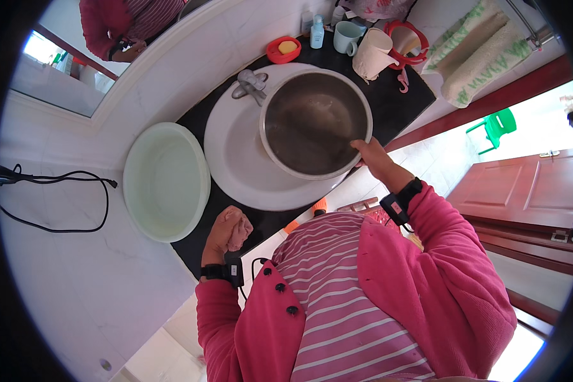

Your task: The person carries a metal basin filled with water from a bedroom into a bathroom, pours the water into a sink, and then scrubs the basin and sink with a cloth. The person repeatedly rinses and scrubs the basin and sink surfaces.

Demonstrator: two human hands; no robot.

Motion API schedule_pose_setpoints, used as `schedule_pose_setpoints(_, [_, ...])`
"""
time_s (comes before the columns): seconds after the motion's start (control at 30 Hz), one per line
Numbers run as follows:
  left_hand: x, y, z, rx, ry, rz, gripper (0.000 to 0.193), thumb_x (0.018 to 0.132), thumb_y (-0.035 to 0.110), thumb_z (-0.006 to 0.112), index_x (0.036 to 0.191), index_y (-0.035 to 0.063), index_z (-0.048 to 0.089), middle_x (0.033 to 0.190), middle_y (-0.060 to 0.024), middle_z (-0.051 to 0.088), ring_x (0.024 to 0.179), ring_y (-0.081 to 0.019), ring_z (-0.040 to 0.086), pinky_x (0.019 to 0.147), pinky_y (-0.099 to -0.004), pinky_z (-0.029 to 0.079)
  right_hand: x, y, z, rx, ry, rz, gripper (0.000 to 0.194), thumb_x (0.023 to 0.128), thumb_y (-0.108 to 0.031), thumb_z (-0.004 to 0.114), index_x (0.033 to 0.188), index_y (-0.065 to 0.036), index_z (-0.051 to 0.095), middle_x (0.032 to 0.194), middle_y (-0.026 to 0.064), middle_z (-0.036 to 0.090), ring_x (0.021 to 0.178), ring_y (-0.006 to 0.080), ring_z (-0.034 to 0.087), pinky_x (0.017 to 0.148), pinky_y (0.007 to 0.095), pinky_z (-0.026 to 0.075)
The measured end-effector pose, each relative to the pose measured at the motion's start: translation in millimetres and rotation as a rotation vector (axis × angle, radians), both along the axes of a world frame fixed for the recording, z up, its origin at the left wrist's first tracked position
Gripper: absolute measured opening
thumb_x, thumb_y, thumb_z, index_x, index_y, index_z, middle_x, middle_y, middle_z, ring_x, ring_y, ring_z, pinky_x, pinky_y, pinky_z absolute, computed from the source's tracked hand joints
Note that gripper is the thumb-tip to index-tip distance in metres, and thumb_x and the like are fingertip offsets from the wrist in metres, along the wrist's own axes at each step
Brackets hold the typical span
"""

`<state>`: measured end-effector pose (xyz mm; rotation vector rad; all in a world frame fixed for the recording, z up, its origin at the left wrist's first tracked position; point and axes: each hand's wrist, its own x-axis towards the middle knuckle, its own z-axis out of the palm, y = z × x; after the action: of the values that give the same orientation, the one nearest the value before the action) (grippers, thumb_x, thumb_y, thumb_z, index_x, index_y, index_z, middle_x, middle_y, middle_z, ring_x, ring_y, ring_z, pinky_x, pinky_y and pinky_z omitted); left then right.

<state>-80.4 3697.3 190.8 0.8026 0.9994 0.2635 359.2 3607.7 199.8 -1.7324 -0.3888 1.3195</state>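
My right hand [373,155] grips the near right rim of a round metal basin [317,122], thumb over the edge. Murky, greyish-brown water appears to fill part of it. The basin sits over the right side of a white oval washbasin [238,157], whose left part shows. A crumpled pink cloth [240,232] is bunched in my left hand [223,230], at the counter's front left. Just beyond that hand stands a pale green plastic basin [167,181], with nothing seen inside.
A metal faucet [251,86] rises behind the metal basin. Along the back of the black counter [413,102] stand a red soap dish [283,50], a blue bottle [317,32], a light blue mug [346,37] and a paper roll [372,55]. A black cable [76,176] hangs at left.
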Motion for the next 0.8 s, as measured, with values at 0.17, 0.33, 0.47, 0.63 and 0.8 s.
schedule_pose_setpoints(0.17, [-4.8, -12.2, -3.8, 0.007, -0.004, 0.027, 0.029, 0.097, 0.033, 0.055, 0.086, 0.0066, 0.054, 0.074, -0.0093, 0.058, 0.058, -0.0189, 0.056, 0.047, -0.0299, 0.047, 14.7, 4.9, 0.8, -0.003, -0.153, 0.037, 0.049, 0.088, -0.020, 0.057, 0.133, -0.005, 0.046, 0.111, 0.0123, 0.064, 0.093, 0.0237, 0.066, 0.067, 0.0369, 0.058])
schedule_pose_setpoints(0.33, [2.8, -12.9, -0.5, 0.054, 0.033, 0.094, 0.033, 0.097, 0.031, 0.054, 0.080, 0.0030, 0.056, 0.069, -0.0110, 0.058, 0.055, -0.0200, 0.058, 0.048, -0.0297, 0.046, 15.0, 1.4, 0.5, -0.026, -0.133, 0.025, 0.045, 0.088, -0.021, 0.056, 0.130, -0.004, 0.049, 0.105, 0.0102, 0.066, 0.088, 0.0210, 0.066, 0.066, 0.0342, 0.057])
schedule_pose_setpoints(0.47, [30.6, 5.3, 1.9, 0.109, 0.121, 0.055, 0.036, 0.099, 0.034, 0.053, 0.088, 0.0002, 0.059, 0.068, -0.0092, 0.057, 0.055, -0.0206, 0.059, 0.048, -0.0314, 0.048, 2.4, -5.9, -3.4, 0.051, 0.017, 0.040, 0.042, 0.089, -0.024, 0.056, 0.125, -0.001, 0.053, 0.103, 0.0096, 0.066, 0.083, 0.0189, 0.066, 0.066, 0.0314, 0.055])
schedule_pose_setpoints(0.63, [70.9, 8.2, 22.1, 0.010, -0.028, 0.027, 0.033, 0.098, 0.032, 0.056, 0.102, -0.0001, 0.056, 0.072, -0.0093, 0.059, 0.056, -0.0188, 0.058, 0.051, -0.0320, 0.050, -22.6, -13.4, -14.4, 0.100, 0.198, 0.018, 0.044, 0.091, -0.028, 0.056, 0.123, 0.002, 0.055, 0.101, 0.0098, 0.066, 0.082, 0.0174, 0.063, 0.068, 0.0301, 0.052])
schedule_pose_setpoints(0.8, [88.0, 9.0, 25.8, -0.216, -0.050, -0.075, 0.045, 0.093, 0.043, 0.065, 0.102, -0.0009, 0.059, 0.069, -0.0098, 0.060, 0.056, -0.0205, 0.061, 0.050, -0.0358, 0.052, -34.3, -16.3, -32.2, 0.033, 0.164, 0.177, 0.047, 0.090, -0.029, 0.058, 0.126, 0.003, 0.055, 0.104, 0.0105, 0.066, 0.085, 0.0189, 0.063, 0.072, 0.0319, 0.051])
